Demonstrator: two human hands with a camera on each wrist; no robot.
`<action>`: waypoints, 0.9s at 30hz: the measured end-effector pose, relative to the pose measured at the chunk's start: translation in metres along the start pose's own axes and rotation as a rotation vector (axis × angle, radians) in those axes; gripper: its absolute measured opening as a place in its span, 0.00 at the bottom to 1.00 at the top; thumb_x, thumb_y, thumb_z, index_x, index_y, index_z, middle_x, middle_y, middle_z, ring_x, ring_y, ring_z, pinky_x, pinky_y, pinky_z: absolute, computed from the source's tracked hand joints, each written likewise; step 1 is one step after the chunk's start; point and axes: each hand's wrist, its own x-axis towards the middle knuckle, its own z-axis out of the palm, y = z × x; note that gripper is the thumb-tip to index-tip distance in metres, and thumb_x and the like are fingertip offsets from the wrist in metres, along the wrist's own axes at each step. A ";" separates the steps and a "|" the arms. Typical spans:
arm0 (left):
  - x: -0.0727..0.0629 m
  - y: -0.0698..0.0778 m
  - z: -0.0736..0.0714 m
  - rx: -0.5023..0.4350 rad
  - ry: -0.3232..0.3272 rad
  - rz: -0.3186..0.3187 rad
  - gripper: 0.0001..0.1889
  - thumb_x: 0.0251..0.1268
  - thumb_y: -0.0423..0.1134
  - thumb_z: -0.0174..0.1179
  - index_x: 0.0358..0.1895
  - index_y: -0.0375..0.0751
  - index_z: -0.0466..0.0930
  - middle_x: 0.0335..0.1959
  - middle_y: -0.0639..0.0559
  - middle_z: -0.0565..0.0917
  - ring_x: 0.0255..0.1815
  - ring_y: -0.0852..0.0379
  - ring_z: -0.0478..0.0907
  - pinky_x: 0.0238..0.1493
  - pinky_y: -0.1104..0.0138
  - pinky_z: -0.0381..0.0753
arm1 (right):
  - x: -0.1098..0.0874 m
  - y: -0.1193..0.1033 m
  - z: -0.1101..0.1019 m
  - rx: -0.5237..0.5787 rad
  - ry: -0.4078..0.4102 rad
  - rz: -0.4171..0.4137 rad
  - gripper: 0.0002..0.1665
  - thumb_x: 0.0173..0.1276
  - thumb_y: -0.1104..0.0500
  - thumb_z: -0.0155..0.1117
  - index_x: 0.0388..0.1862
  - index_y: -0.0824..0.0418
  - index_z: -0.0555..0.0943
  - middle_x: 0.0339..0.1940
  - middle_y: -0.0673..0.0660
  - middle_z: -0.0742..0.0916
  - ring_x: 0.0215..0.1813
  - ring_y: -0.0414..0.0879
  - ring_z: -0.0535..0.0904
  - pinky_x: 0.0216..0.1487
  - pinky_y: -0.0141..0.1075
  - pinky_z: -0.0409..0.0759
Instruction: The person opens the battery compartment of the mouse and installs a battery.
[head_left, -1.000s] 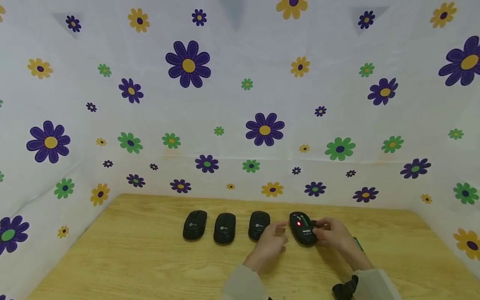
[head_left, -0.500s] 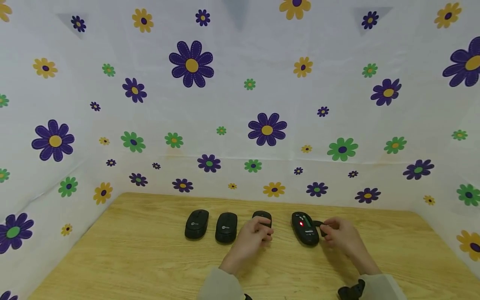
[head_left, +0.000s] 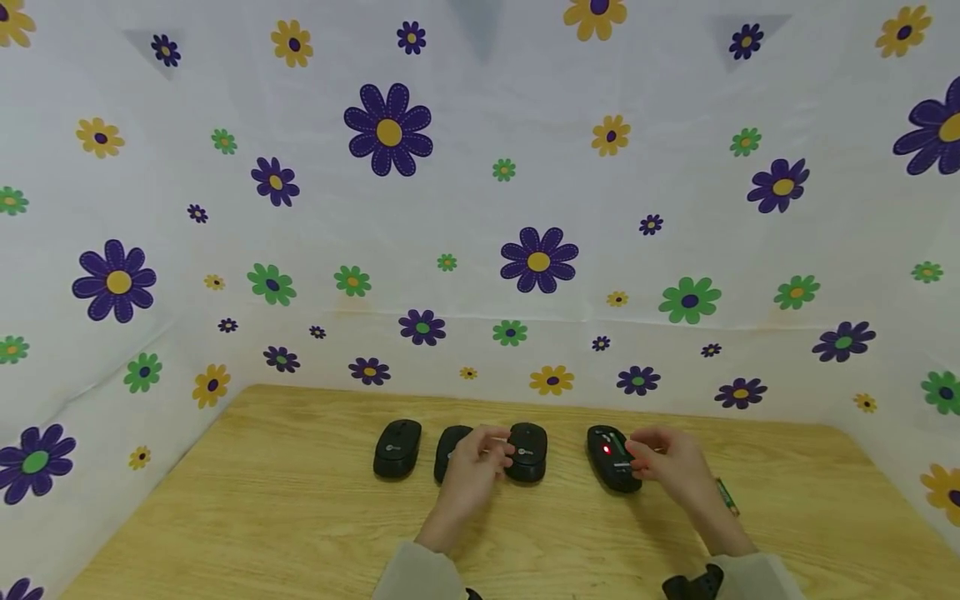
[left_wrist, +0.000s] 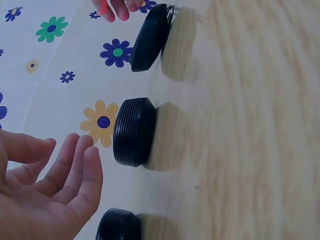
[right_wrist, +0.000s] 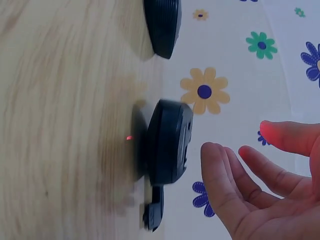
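Right hand point(head_left: 675, 468) released: fingers bent loosely, nothing between thumb and fingertips. It sits at the right side of the overturned mouse point(head_left: 611, 467), covering part of that edge in the head view; right wrist view shows a gap between fingers and mouse. Red glow on the thumb tip.

Overturned mouse = landmark. Underside up, red light lit, green strip visible beside it. Small black piece point(right_wrist: 154, 210) lies at its right edge; touching or just beside, cannot tell. Green cylinder point(head_left: 727, 497), battery-like, on the table point(head_left: 300, 517) to the right of the landmark and nearer the person, next to the right forearm.

Left hand point(head_left: 471, 468) also released, fingers loosely curled, holding nothing. It is well left of the landmark, partly hiding the middle upright mouse point(head_left: 444, 457). Nearest upright mouse point(head_left: 528, 454) stands between that one and the landmark; farthest upright mouse point(head_left: 397, 450) is at the far left of it.

Flowered backdrop point(head_left: 465, 200) hangs behind the landmark.
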 end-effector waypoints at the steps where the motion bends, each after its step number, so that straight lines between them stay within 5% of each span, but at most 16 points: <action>1: 0.000 0.000 -0.001 0.009 0.014 0.006 0.13 0.78 0.26 0.50 0.58 0.26 0.76 0.44 0.39 0.83 0.44 0.40 0.82 0.43 0.49 0.87 | -0.001 -0.002 0.002 0.012 -0.005 -0.003 0.19 0.75 0.66 0.61 0.55 0.81 0.76 0.43 0.67 0.85 0.36 0.50 0.85 0.37 0.35 0.89; 11: 0.003 -0.001 -0.006 0.111 0.076 0.061 0.11 0.73 0.23 0.53 0.54 0.28 0.78 0.49 0.37 0.82 0.47 0.39 0.81 0.38 0.65 0.84 | -0.003 -0.014 0.026 0.131 -0.074 -0.029 0.15 0.75 0.70 0.59 0.54 0.82 0.75 0.44 0.68 0.84 0.39 0.55 0.86 0.40 0.38 0.89; 27: 0.014 -0.014 -0.002 0.154 0.050 0.027 0.13 0.71 0.23 0.52 0.56 0.25 0.76 0.54 0.33 0.80 0.56 0.35 0.79 0.57 0.44 0.79 | 0.000 -0.017 0.066 0.149 -0.269 -0.010 0.19 0.74 0.69 0.61 0.58 0.81 0.72 0.50 0.69 0.83 0.48 0.59 0.85 0.47 0.48 0.88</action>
